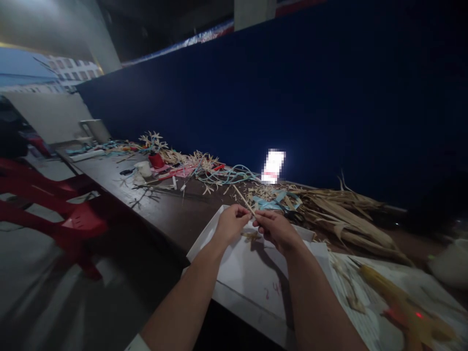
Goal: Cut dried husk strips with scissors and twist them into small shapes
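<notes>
My left hand [231, 224] and my right hand [275, 228] meet over a white sheet of card [252, 273] on a dark table [171, 209]. Both pinch a thin pale stick [244, 200] that slants up and away to the left. A small straw-coloured piece [250, 236] hangs just below the fingers, between the two hands. Fingers of both hands are closed round the stick.
Dried corn husks [347, 219] lie piled to the right. A yellow glue gun [398, 304] rests on paper at the lower right. Coloured strips, straw flowers, a red cup [156, 160] and a white roll [143, 168] crowd the far table. Red plastic chairs [54, 204] stand left. A blue wall [292, 97] backs the table.
</notes>
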Motion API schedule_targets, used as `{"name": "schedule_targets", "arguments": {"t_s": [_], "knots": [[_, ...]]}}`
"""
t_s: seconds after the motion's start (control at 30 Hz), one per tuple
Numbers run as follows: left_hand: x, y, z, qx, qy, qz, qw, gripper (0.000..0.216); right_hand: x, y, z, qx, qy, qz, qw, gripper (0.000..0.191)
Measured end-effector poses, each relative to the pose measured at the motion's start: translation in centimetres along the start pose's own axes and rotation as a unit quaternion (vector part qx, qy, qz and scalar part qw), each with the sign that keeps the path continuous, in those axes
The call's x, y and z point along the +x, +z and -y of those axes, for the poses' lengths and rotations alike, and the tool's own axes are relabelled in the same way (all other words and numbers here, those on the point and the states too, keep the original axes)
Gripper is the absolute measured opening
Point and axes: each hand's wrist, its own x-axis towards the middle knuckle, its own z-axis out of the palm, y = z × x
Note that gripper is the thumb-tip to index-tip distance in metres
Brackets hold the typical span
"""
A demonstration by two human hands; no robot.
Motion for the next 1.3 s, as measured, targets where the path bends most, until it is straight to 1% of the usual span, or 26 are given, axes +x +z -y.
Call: {"name": "schedule_targets", "arguments": {"t_s": [0.1, 0.17, 0.27, 0.33, 0.47, 0.7, 0.93, 1.0, 1.07, 1.17, 1.23, 1.3], "knots": [[-0.4, -0.1, -0.2, -0.043, -0.028, 0.02, 0.998, 0.021, 0.2, -0.2, -0.2, 0.006, -0.006, -0.011, 1.0, 0.025], [-0.7, -0.3, -0.3, -0.058, -0.046, 0.049, 0.996, 0.025, 0.3, -0.3, -0.2, 0.012, -0.012, -0.02, 1.0, 0.029], [-1.1, -0.6, 0.0, -0.058, -0.065, 0.084, 0.993, 0.027, 0.3, -0.3, 0.0, 0.019, -0.021, -0.023, 0.999, 0.03], [-1.1, -0.7, 0.4, -0.054, -0.074, 0.091, 0.992, 0.027, 0.2, -0.2, 0.0, 0.021, -0.024, -0.022, 0.999, 0.03], [-1.0, -0.4, 0.8, -0.037, -0.073, 0.082, 0.993, 0.026, 0.2, -0.2, 0.0, 0.017, -0.027, -0.025, 0.999, 0.03], [-0.7, 0.5, 0.9, -0.019, -0.07, 0.053, 0.996, 0.02, 0.3, -0.4, -0.2, 0.023, -0.03, -0.044, 0.998, 0.033], [-0.4, 0.9, 1.5, -0.034, -0.076, 0.03, 0.996, 0.023, 0.4, -0.5, -0.1, 0.022, -0.022, -0.051, 0.998, 0.034], [-0.3, 0.9, 1.7, -0.028, -0.071, 0.026, 0.997, 0.023, 0.3, -0.5, -0.1, 0.015, -0.022, -0.035, 0.999, 0.035], [-0.2, 0.9, 1.7, -0.026, -0.062, 0.031, 0.997, 0.025, 0.2, -0.4, -0.1, -0.002, -0.021, -0.002, 1.0, 0.034], [-0.1, 0.8, 1.5, -0.032, -0.038, 0.043, 0.998, 0.026, 0.1, -0.3, -0.2, -0.032, -0.031, 0.039, 0.998, 0.028], [-0.1, 0.8, 1.3, -0.034, -0.022, 0.043, 0.998, 0.026, 0.1, -0.4, -0.3, -0.046, -0.042, 0.041, 0.997, 0.028], [-0.1, 0.9, 1.2, -0.024, -0.022, 0.038, 0.999, 0.026, 0.3, -0.4, -0.4, -0.064, -0.051, 0.032, 0.996, 0.033]]}}
